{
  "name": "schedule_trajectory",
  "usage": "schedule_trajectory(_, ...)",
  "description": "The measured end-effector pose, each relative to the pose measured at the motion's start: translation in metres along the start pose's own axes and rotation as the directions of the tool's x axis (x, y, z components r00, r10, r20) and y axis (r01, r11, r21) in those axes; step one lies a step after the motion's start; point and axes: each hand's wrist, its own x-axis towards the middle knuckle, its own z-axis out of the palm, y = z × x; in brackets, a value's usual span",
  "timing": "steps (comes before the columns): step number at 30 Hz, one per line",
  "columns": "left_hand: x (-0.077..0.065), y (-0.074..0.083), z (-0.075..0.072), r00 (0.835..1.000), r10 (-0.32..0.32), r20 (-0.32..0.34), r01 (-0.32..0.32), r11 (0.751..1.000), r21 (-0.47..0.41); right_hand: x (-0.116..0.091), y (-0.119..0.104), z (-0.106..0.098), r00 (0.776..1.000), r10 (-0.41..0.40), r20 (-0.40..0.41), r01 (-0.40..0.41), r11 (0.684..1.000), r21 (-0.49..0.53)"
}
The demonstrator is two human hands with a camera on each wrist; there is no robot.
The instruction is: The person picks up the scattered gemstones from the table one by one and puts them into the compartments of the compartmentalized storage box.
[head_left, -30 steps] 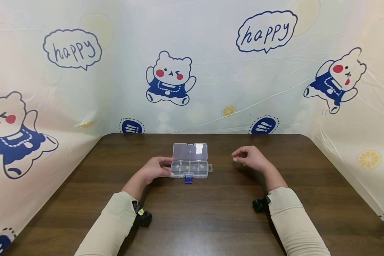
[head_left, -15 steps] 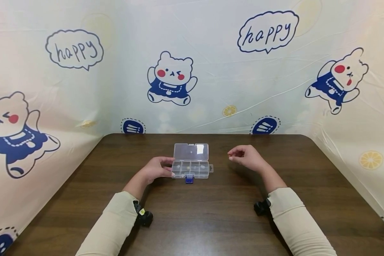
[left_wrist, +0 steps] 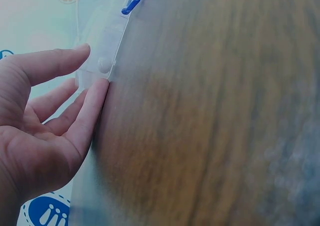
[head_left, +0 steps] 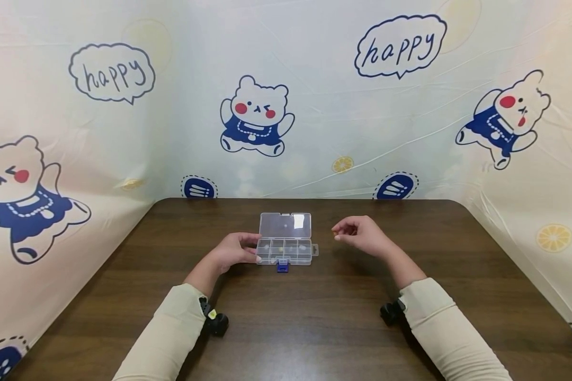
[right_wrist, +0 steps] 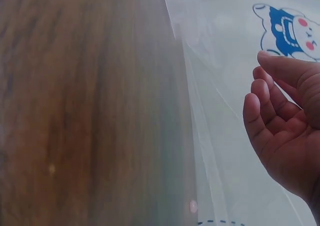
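Observation:
A clear plastic compartment box point(head_left: 289, 260) lies on the table with its lid point(head_left: 284, 225) raised at the back and a blue latch point(head_left: 283, 266) at the front. Small pale and yellowish pieces show in its compartments. My left hand point(head_left: 231, 251) grips the box's left end, thumb and fingers at its corners; a round clear piece point(left_wrist: 104, 65) shows through the wall in the left wrist view. To the right of the box, my right hand point(head_left: 364, 235) is raised above the table, pinching a tiny orange piece point(head_left: 334, 232) between thumb and fingertips. In the right wrist view the fingers point(right_wrist: 252, 106) hide that piece.
The brown wooden table point(head_left: 286, 323) extends around the box to its rounded back corners. A printed cloth point(head_left: 314, 106) with bears hangs behind and at both sides. A clear hanging tab point(head_left: 315, 250) sticks out of the box's right end. Each wrist carries a black camera point(head_left: 217, 324).
My right hand has moved left, closer to the box, still pinching the tiny orange piece. The left hand keeps its grip on the box's left end.

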Motion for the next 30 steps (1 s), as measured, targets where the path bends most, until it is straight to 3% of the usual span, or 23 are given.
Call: schedule_trajectory(30,0.000,0.000,0.001,1.000,-0.004,0.005,0.004,1.000,-0.010,0.023,-0.027,0.029,0.981,-0.124,0.151,0.135,0.989,-0.064)
